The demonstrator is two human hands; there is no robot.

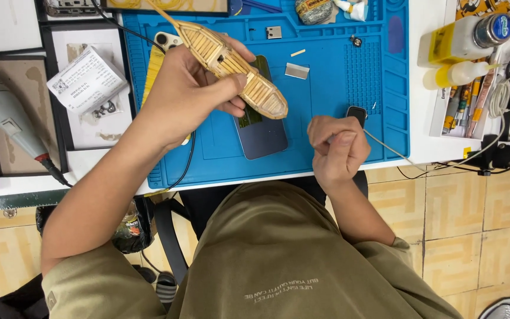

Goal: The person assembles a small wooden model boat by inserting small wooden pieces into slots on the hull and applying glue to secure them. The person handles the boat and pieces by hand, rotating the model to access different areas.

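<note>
Overhead, the left hand [190, 97] is holding a wooden boat [231, 62] above the blue mat [337, 118], fingers pinching its hull; its long axis is running upper-left to lower-right, stern end nearing the right hand [337, 147], fingers curled, pinching something unclear.

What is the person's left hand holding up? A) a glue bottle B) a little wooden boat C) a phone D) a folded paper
B: the left hand grips a small wooden boat made of thin sticks, raised above the blue mat.

wooden stick boat [231, 65] | tan, slatted | tilted, held above blue mat
</note>
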